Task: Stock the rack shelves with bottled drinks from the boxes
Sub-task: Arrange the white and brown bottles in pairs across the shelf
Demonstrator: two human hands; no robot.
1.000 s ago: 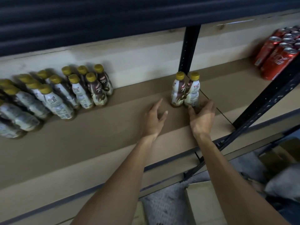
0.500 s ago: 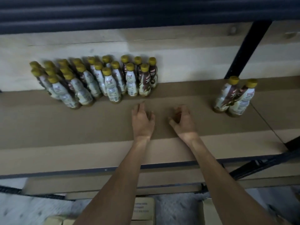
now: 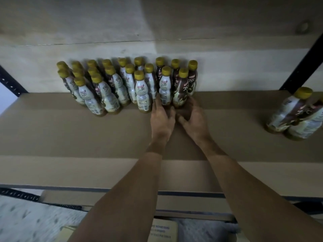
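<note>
Several yellow-capped coffee bottles stand packed together at the back of the cardboard-lined shelf. Both of my hands are at the front right corner of this group. My left hand reaches forward with straight fingers that touch the base of a white-labelled bottle. Beside it, my right hand has its fingers curled round the base of a brown-labelled bottle. A separate pair of bottles stands apart at the far right of the shelf.
A black rack upright rises at the back right, another at the left edge. The pale wall backs the shelf. Below the shelf's front rail lies a cardboard box on the floor.
The view swung left from the pair of bottles to the big group. Both hands left the pair, crossed the bare shelf and now reach the front right bottles of the group.
</note>
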